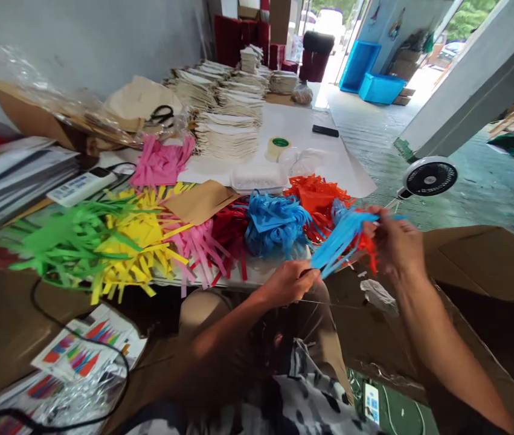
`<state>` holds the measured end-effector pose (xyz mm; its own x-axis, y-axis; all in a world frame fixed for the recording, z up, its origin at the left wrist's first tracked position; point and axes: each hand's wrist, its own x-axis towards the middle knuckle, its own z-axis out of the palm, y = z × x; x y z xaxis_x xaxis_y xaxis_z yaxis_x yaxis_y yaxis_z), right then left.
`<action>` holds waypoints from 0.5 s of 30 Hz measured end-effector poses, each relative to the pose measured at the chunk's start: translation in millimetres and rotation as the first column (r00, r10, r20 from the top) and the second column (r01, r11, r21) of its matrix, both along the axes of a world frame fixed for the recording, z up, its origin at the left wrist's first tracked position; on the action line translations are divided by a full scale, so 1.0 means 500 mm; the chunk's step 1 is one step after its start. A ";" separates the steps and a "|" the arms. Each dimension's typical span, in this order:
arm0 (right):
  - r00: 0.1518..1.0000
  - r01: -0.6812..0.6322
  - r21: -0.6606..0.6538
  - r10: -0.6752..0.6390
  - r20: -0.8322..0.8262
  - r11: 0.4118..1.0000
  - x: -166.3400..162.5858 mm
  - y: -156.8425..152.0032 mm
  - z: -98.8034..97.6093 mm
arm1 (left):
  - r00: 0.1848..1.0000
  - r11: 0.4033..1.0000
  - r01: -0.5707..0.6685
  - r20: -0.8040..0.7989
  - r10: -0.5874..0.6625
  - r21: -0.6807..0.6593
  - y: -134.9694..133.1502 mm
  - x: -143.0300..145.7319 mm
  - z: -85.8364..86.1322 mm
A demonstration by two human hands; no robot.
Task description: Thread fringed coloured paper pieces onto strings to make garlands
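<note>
My left hand (290,281) pinches the lower end of a bunch of blue paper strips (340,241). My right hand (395,241) grips the upper end of the same bunch, together with some orange-red strips (368,248). Both hands hover just off the table's near edge, above my lap. On the table lie piles of cut paper fringe: blue (275,223), orange (315,196), red (229,232), pink (159,163), yellow (134,248) and green (70,238).
Stacks of cream bags (227,124), a tape roll (277,147), a clear plastic box (259,178), scissors (162,115) and a remote (82,186) sit on the table. A fan (429,177) stands right; cardboard (483,266) lies below it. Printed sheets (84,350) and a black cable lie lower left.
</note>
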<state>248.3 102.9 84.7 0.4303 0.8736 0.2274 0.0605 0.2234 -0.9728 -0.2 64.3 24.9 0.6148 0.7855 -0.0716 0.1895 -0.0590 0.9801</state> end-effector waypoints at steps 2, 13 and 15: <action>0.996 0.085 0.116 -0.088 0.025 0.990 0.029 0.050 0.014 | 0.999 0.997 -0.045 0.017 0.045 0.054 0.005 0.000 0.000; 0.047 -0.198 -0.061 0.072 0.996 0.978 -0.010 0.024 -0.078 | 0.995 0.949 0.072 -0.083 -0.048 0.307 -0.012 -0.089 0.071; 0.068 -0.208 -0.042 0.057 0.996 0.977 -0.039 -0.001 -0.062 | 0.994 0.936 0.046 -0.106 -0.010 0.349 -0.017 -0.132 0.077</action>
<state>228.8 102.3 53.7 -0.3741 0.8319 0.4098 0.9070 0.4203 -0.0253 -66.4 56.1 63.5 0.6407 0.7544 0.1427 0.2796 -0.4024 0.8717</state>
